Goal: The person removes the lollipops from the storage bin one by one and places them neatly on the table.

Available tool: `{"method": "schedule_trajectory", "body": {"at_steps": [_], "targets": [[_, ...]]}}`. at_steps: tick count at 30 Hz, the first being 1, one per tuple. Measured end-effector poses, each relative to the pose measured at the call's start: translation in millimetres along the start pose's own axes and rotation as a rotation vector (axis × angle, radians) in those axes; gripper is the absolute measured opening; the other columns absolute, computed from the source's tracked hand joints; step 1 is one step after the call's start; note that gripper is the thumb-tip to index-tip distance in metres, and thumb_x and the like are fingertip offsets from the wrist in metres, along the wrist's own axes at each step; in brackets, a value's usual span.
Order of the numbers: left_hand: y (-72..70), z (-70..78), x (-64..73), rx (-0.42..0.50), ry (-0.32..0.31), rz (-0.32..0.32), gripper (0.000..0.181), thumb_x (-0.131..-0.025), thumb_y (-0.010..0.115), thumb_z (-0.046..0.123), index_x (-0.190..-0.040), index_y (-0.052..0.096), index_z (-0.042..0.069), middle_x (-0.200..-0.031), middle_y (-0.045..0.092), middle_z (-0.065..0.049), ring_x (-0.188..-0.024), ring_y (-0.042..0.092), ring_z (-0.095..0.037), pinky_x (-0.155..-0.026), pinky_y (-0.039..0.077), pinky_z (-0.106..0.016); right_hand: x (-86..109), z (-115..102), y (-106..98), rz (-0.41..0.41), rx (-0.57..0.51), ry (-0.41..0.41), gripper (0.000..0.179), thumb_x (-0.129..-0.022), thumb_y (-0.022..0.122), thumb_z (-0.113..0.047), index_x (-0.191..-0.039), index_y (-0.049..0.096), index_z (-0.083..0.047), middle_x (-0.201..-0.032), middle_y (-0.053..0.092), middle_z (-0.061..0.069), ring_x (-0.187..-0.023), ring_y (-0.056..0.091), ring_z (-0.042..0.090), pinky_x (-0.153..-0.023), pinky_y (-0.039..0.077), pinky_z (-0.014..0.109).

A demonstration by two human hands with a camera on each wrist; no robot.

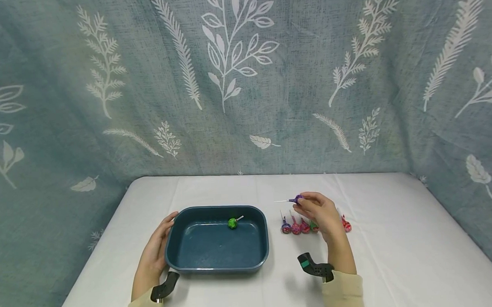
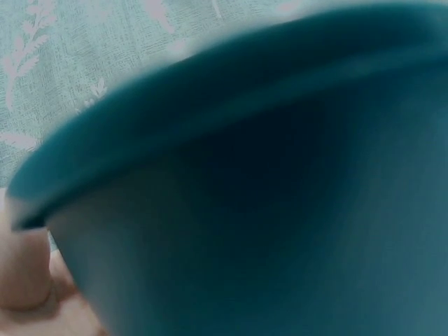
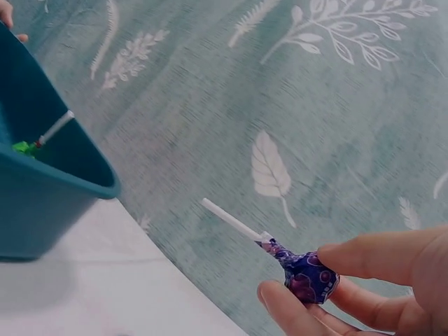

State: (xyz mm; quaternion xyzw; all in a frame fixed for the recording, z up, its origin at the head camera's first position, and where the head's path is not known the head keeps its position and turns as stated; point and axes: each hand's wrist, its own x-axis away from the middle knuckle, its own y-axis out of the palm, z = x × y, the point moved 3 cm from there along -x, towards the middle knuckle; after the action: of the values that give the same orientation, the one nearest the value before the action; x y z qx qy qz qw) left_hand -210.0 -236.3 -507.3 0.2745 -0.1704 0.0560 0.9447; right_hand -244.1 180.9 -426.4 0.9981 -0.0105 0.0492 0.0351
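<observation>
My right hand (image 1: 319,213) pinches a purple-wrapped lollipop (image 3: 311,278) by its candy end between thumb and fingers. The white stick points left toward a dark teal plastic basin (image 1: 217,269), and the lollipop is held up above the table. Along the basin's left outer wall lies my left hand (image 1: 155,251), fingers stretched out against the side with the tips near the rim. Inside the basin, toward the back right, is a green lollipop (image 1: 232,223) with its stick leaning up to the right. In the left wrist view the basin wall (image 2: 280,231) fills most of the picture.
On the white tablecloth (image 1: 275,290), below my right hand, a row holds a blue-purple lollipop (image 1: 286,228), a pink one (image 1: 296,228), a reddish one (image 1: 305,227), a green one (image 1: 314,227) and a red one (image 1: 346,225). Behind the table hangs a leaf-patterned curtain (image 1: 296,79).
</observation>
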Motion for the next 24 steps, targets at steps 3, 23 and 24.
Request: {"method": "schedule_trajectory", "body": {"at_steps": [3, 23, 24], "targets": [[0.0, 0.0, 0.3, 0.0, -0.001, 0.003, 0.038, -0.101, 0.048, 0.021, -0.138, 0.043, 0.023, -0.122, 0.059, 0.005, -0.11, 0.055, -0.013, -0.094, 0.046, -0.03, 1.0, -0.9, -7.3, 0.017, -0.029, 0.007, 0.039, -0.096, 0.058, -0.005, -0.128, 0.044, 0.012, -0.105, 0.058, 0.013, -0.091, 0.069, 0.018, -0.086, 0.051, 0.031], [-1.7, -2.5, -1.5, 0.021, -0.001, 0.025, 0.04, -0.1, 0.052, 0.022, -0.139, 0.045, 0.022, -0.125, 0.058, 0.004, -0.113, 0.055, -0.012, -0.095, 0.045, -0.028, -31.5, 58.3, -99.1, 0.272, -0.019, 0.034, 0.061, -0.077, 0.079, -0.042, -0.12, 0.057, -0.006, -0.107, 0.064, 0.007, -0.096, 0.067, 0.019, -0.078, 0.053, 0.026], [-1.6, -2.3, -1.3, 0.023, -0.002, 0.023, 0.04, -0.1, 0.051, 0.022, -0.139, 0.045, 0.022, -0.125, 0.059, 0.004, -0.112, 0.055, -0.012, -0.095, 0.045, -0.028, -30.1, 57.4, -101.5, 0.276, -0.037, 0.033, 0.059, -0.078, 0.079, -0.04, -0.12, 0.057, -0.006, -0.106, 0.063, 0.007, -0.097, 0.066, 0.019, -0.079, 0.052, 0.027]]}}
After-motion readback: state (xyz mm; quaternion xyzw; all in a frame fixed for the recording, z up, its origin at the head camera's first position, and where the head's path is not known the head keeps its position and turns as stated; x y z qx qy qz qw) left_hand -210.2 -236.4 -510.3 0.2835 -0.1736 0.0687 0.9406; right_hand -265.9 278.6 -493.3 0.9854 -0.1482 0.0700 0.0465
